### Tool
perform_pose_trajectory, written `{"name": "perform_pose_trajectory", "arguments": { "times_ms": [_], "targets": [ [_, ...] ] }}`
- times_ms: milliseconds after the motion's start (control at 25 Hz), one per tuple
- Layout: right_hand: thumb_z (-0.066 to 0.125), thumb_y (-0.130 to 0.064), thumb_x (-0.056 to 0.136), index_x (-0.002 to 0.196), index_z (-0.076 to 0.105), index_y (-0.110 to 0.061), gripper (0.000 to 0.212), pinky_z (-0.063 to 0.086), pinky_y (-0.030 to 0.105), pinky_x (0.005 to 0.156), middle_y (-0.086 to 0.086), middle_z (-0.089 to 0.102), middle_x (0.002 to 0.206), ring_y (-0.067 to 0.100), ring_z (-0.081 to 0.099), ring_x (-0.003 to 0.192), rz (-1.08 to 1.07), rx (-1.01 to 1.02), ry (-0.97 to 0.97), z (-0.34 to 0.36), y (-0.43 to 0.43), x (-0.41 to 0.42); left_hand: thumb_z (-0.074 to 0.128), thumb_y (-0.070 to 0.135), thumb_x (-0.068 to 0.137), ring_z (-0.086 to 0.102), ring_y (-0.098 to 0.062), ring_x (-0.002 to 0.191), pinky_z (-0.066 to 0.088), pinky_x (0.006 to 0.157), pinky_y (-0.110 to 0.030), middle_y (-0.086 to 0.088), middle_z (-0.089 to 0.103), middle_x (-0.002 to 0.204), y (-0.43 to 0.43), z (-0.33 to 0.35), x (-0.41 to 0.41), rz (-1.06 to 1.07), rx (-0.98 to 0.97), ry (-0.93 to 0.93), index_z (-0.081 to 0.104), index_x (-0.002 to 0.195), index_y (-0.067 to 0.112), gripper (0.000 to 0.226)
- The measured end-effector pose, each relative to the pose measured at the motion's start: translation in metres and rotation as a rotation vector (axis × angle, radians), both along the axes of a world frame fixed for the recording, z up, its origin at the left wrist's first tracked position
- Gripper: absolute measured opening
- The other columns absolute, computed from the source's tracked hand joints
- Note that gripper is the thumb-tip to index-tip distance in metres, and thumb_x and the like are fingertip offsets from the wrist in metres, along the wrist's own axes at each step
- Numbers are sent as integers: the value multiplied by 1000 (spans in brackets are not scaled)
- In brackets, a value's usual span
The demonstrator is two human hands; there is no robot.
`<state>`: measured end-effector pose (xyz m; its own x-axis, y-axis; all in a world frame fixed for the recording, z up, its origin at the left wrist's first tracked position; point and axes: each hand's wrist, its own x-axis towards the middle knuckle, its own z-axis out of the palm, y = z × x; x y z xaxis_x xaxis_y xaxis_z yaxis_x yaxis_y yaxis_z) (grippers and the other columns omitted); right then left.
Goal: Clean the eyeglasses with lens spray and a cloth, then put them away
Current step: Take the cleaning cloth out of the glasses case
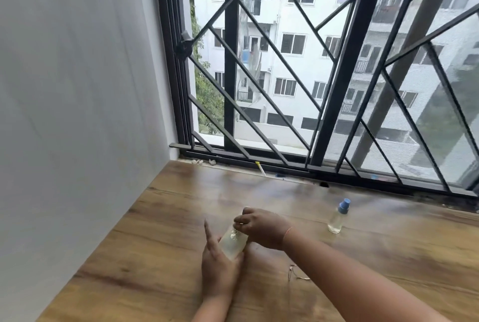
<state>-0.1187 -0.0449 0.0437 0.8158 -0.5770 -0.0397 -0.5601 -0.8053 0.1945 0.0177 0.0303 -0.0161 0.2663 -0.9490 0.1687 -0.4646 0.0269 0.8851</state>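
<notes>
From the head view there are two hands, two bottles and one pair of eyeglasses on a wooden table [124, 257] by a barred window [230, 62]. The left hand [219, 269] grasps a clear bottle [233, 242] of pale liquid around its lower body, forefinger sticking straight up and the other fingers hidden behind it. The right hand [261, 228] has its fingers curled over the top of that bottle, pinching it there; they cover the cap, so its kind cannot be told. A second, blue-capped bottle [337, 218] stands upright well to the right, apart from both hands. The eyeglasses [294, 273] lie on the table just under the right forearm, thin-framed and hard to make out. One yellow-tipped stick [260, 168] rests at the sill. Both forearms are cut off at the lower edge.
</notes>
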Motion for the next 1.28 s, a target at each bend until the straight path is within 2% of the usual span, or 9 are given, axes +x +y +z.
{"name": "perform_pose_trajectory", "arguments": {
  "times_ms": [120,280,400,520,720,920,1080,1160,1280],
  "targets": [
    [41,-8,92,122,53,2,34,46,45,88,15,59,120,33,47,105,7,21,78,1,-3,-1,87,18,57,63,-32,88,44,72,-27,-9,65,97,-2,-5,0,11,-21,-10,16,146,3,115],
    [52,-14,87,124,52,1,40,37,33,91,12,60,120,29,46,109,49,44,173,15,-8,7,86,23,57,65,-34,92,51,79,-40,-10,68,101,-1,-5,1,51,-15,-65,15,147,7,115],
    [58,-14,82,116,57,-2,36,39,34,88,11,64,114,28,47,108,39,116,212,32,-13,16,86,33,57,63,-35,91,51,75,-38,-10,65,104,2,-3,1,55,-2,-34,-3,146,24,126],
    [61,-12,79,117,60,-3,39,42,40,89,17,65,110,32,49,107,-21,203,285,49,-20,28,85,38,53,58,-34,93,48,68,-34,-13,51,112,2,-1,1,112,46,-24,-23,138,39,138],
    [65,-6,79,122,61,-6,42,48,34,89,16,66,115,30,58,105,-195,400,304,67,-40,57,91,21,47,56,-35,94,51,78,-37,-16,44,108,-1,-8,-2,140,-32,-61,-14,143,35,142],
    [62,-2,82,118,62,-2,36,42,27,76,15,67,115,25,60,91,-300,503,330,68,-52,80,95,23,32,61,-38,78,53,64,-38,-18,49,97,-3,-9,-3,189,-61,-116,-8,146,32,154],
    [63,-4,82,123,60,-5,41,45,30,85,15,65,119,29,59,107,-275,517,324,61,-50,79,94,25,34,58,-36,81,53,67,-37,-11,45,95,-4,-11,-3,188,-39,-115,-15,145,31,156],
    [71,-13,78,130,54,-11,54,41,32,96,14,61,126,28,52,116,-272,504,219,58,-44,71,94,24,37,56,-32,87,50,74,-33,-6,43,98,-4,-13,-3,186,-31,-70,-22,142,36,157],
    [79,-24,70,125,57,-12,61,37,34,102,12,56,129,24,42,120,-208,420,-174,54,-26,49,92,21,42,56,-29,99,47,83,-31,-12,51,108,-6,-14,-2,200,-3,-2,-25,140,39,154]
  ]
}}
